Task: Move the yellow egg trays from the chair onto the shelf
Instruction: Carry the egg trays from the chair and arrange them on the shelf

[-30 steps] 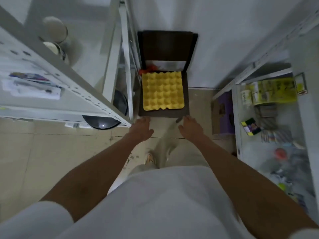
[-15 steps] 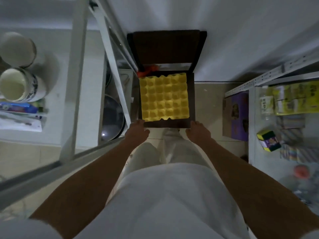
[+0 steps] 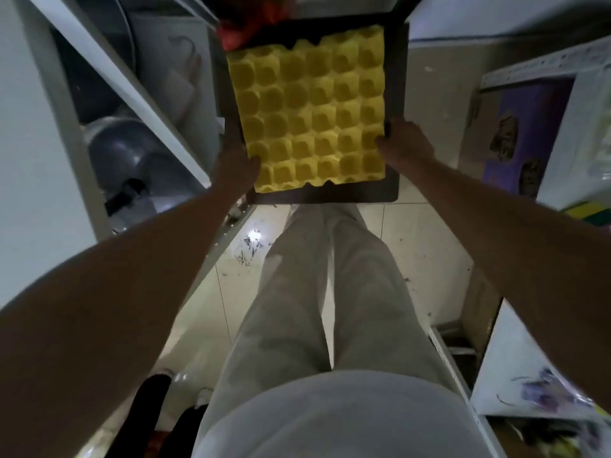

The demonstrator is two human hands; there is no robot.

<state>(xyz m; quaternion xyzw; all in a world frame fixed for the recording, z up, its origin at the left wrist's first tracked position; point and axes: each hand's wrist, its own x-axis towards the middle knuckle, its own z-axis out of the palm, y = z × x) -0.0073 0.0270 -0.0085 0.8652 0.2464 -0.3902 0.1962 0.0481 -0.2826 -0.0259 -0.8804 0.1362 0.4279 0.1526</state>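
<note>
The yellow egg trays (image 3: 310, 107) lie flat on the dark seat of the chair (image 3: 347, 196), right in front of me. My left hand (image 3: 234, 168) is closed on the trays' near left edge, thumb on top. On the near right edge sits my right hand (image 3: 403, 143), fingers curled over the rim. How many trays are stacked cannot be told from above. White metal shelves (image 3: 109, 67) stand to the left of the chair.
An orange object (image 3: 244, 24) lies at the back of the seat. The left shelf holds a grey round pot (image 3: 129, 153). A purple box (image 3: 522, 137) stands at the right beside another white shelf unit (image 3: 496, 368) with papers. My legs fill the narrow tiled aisle.
I have stepped closer and leaned over the chair. Both hands went from hovering at the seat's front edge to gripping the left and right sides of the trays.
</note>
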